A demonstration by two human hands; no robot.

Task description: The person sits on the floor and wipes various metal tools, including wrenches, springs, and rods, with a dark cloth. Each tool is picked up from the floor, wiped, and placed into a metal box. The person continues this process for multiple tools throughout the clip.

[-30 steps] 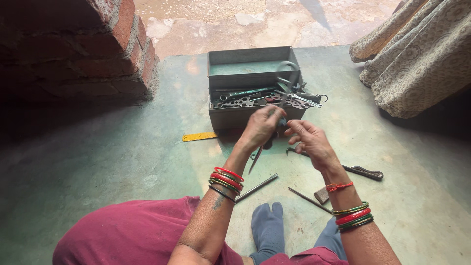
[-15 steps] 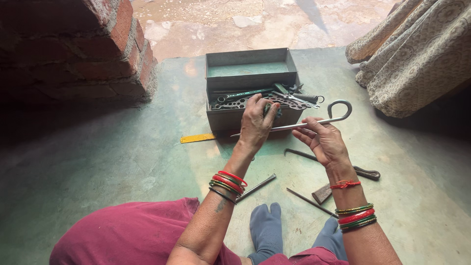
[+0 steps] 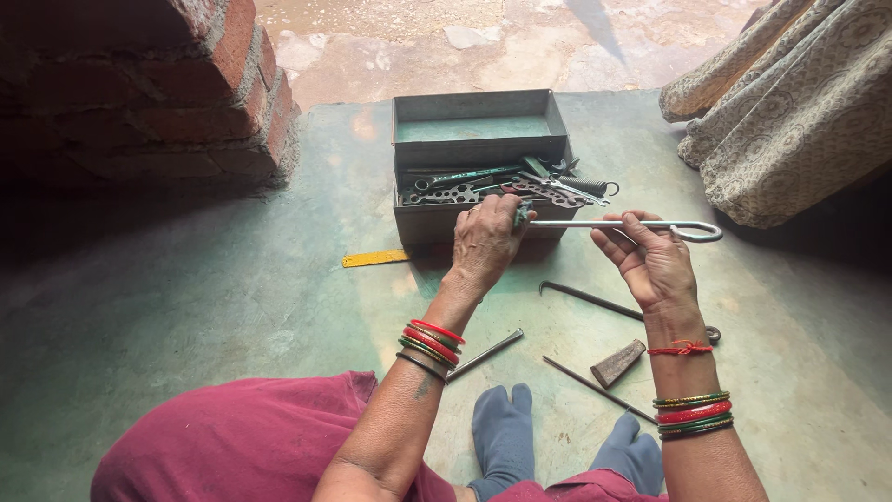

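Rod (image 3: 613,224) now level; L hand (image 3: 485,244) & R hand (image 3: 653,260) fingers pinching it by grey toolbox (image 3: 437,223)

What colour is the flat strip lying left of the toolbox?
Yellow; the flat strip shows clearly on the green floor in the head view.

Floor-level work spot at the threshold of a house or yard, not a fitted workshop. A worn green-painted cement floor (image 3: 232,297) meets a rough bare brick wall (image 3: 139,84) and a sunlit, cracked pavement (image 3: 483,37) beyond. An open grey metal toolbox (image 3: 478,139) of spanners sits on the floor, loose metal rods (image 3: 595,299) lie near it, and patterned cloth (image 3: 799,112) hangs at 1 side.
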